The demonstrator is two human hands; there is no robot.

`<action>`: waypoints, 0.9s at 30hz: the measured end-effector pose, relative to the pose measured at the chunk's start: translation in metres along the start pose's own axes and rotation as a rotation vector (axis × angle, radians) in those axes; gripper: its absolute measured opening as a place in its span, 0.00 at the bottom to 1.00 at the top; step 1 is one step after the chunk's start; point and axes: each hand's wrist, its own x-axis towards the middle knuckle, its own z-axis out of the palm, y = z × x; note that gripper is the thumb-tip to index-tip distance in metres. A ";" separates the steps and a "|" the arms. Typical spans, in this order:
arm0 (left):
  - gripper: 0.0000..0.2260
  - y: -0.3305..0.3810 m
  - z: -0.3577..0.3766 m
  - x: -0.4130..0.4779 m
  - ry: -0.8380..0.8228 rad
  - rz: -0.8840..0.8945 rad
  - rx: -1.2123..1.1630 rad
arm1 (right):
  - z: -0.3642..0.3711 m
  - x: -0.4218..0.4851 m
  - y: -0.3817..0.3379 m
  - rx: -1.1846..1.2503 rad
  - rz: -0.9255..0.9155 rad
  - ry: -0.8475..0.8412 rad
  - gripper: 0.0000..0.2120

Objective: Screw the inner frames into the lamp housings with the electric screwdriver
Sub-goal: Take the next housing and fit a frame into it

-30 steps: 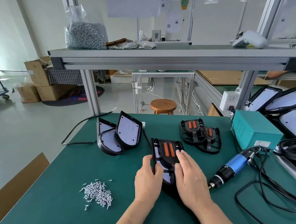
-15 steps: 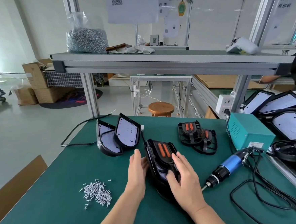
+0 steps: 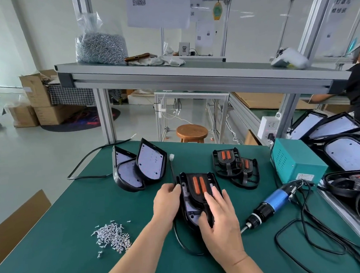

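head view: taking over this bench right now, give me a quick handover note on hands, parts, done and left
Left hand grips the left edge of the black lamp housing; right hand lies flat on its black inner frame with orange strips.
Blue electric screwdriver lies untouched to the right; pile of small silver screws to the left.
Done: frame laid in the housing. Left: drive the screws; two more frames and two housings wait behind.

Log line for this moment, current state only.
left hand: grips lamp housing edge | right hand: presses inner frame | electric screwdriver: lying untouched | screws: loose pile
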 end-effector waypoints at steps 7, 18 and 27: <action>0.18 -0.002 -0.012 -0.004 0.014 0.165 0.525 | -0.001 -0.022 -0.009 -0.139 -0.078 0.020 0.21; 0.12 -0.016 -0.042 -0.022 0.016 0.170 0.311 | -0.003 -0.031 -0.012 -0.342 -0.163 0.096 0.15; 0.09 0.001 -0.112 -0.005 0.186 0.188 0.732 | -0.003 -0.034 -0.008 -0.215 0.042 -0.055 0.19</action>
